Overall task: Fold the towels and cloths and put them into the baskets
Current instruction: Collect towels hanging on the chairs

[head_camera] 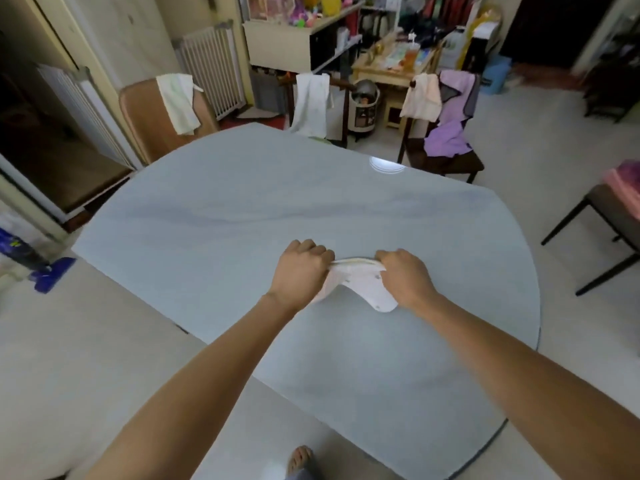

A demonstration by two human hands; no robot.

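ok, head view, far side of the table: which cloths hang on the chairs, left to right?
Cream towel on the tan chair → white towel on the dark-framed chair → peach cloth → purple cloth, these last two on the dark wooden chair.

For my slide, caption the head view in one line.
Both hands, left hand and right hand, grip a small white cloth over the table.
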